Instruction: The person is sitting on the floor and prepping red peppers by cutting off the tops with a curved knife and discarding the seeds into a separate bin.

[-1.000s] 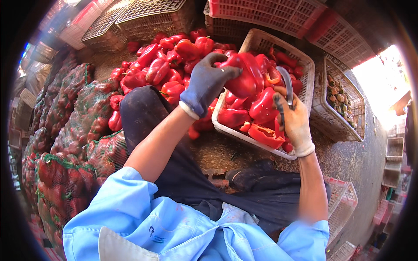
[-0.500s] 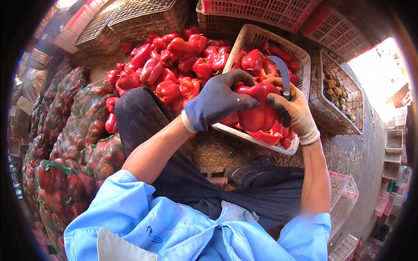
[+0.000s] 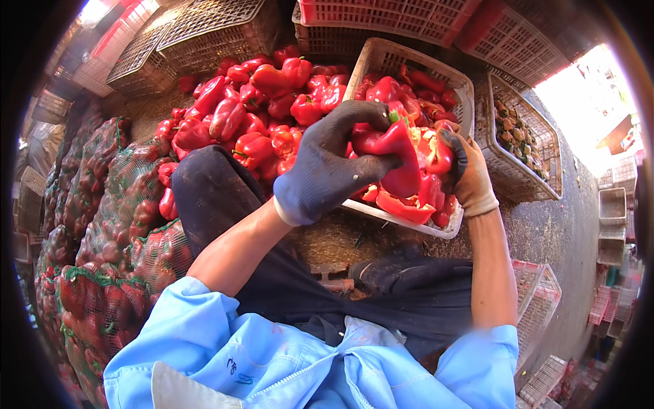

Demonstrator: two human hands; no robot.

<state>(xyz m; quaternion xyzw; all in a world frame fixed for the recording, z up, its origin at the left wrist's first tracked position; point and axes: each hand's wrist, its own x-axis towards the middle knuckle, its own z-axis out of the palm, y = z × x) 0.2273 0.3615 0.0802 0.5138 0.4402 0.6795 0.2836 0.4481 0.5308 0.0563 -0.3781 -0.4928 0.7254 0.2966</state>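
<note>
The red bell pepper (image 3: pixel 396 151) sits just above the picture's centre, over the near rim of a white plastic crate (image 3: pixel 409 221), clasped between both hands. Our left hand (image 3: pixel 332 165), in a dark grey glove, is wrapped over the pepper's left side with its fingers curled around it. Our right hand (image 3: pixel 465 170), in a tan glove with dark fingertips, presses against its right side at about 3 o'clock from the pepper; we cannot tell how firmly that hand is closed, since the fruit covers its palm.

The ground is bare, dusty concrete (image 3: pixel 572 225), brightly sunlit at 2 o'clock. Stacked red crates (image 3: pixel 402 13) line the top edge, and a wire basket (image 3: pixel 528 146) holding small brown bits stands at 3 o'clock. A loose heap of red peppers (image 3: pixel 252 109) lies on the ground at 11 o'clock, and net sacks of peppers (image 3: pixel 102 225) fill the 9 o'clock side.

Our knees in dark trousers (image 3: pixel 211 198) hide the ground below the crate, and the glove covers much of the pepper. The crate's contents appear to be cut pepper pieces, but their shapes blur together.

The pepper's long axis runs roughly from 11 o'clock down to 5 o'clock, with the green stem (image 3: pixel 393 116) uppermost and its narrower end pointing down toward us.
</note>
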